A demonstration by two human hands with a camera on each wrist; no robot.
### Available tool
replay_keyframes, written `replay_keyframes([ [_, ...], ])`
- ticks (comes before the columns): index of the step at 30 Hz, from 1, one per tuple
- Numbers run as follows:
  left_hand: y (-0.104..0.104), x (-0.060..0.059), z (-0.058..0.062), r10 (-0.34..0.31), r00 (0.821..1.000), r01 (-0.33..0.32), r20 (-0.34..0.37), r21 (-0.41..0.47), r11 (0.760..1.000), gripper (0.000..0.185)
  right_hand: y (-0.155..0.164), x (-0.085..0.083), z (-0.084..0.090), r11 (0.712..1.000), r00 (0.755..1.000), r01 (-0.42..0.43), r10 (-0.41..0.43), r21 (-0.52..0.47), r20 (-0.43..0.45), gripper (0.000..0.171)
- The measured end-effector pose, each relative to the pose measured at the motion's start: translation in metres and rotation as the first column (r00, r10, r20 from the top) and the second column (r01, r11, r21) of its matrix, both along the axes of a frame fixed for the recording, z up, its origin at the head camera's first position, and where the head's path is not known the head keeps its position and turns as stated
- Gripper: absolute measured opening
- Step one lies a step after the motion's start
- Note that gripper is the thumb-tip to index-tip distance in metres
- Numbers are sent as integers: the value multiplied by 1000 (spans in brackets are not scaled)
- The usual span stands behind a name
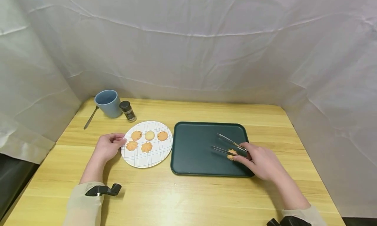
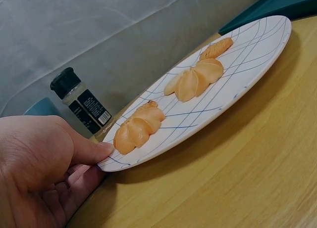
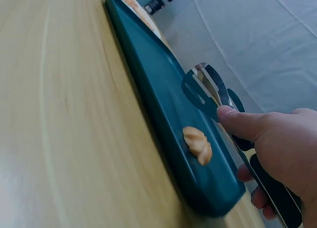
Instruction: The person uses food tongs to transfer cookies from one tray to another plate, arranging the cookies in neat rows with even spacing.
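Note:
My left hand (image 1: 109, 148) pinches the left rim of a white plate (image 1: 139, 161) with blue lines, thumb on top. On that plate lie three round cookies in a back row and two flower-shaped cookies (image 2: 141, 130) in front. Metal tongs (image 1: 228, 140) are gripped in my right hand (image 1: 263, 162), their arms spread apart over the right part of a dark green tray (image 1: 192, 150). A single flower-shaped cookie (image 3: 197, 145) lies on the tray beneath the tongs, apart from their tips and partly covered by them in the head view.
At the back left stand a blue mug (image 1: 110, 104) and a black-capped spice jar (image 1: 128, 112). A metal utensil handle (image 1: 90, 118) lies beside the mug. White cloth (image 1: 188, 55) walls in the wooden table (image 1: 165, 199) at the back and sides.

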State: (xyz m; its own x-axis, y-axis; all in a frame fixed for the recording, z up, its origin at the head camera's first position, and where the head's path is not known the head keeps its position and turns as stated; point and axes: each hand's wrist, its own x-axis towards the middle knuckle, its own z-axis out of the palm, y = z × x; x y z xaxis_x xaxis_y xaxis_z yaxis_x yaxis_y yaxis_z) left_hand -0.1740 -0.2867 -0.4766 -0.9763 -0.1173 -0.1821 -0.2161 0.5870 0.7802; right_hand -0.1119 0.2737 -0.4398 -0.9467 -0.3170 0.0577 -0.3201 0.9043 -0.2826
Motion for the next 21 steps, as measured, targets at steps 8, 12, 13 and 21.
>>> replay_keyframes([
  [8,0,0,-1,7,1000,-7,12,12,1000,42,16,19,-3,999,999,45,-45,7,-10,53],
  [12,1,0,-1,10,1000,-10,14,11,1000,42,22,28,-5,998,998,65,-65,21,1,50],
  [13,1,-1,-1,10,1000,-10,15,11,1000,42,24,30,-5,997,998,69,-69,25,5,49],
  [21,-2,-1,-2,4,1000,-4,13,3,1000,43,34,39,-5,993,993,114,-115,29,36,51],
])
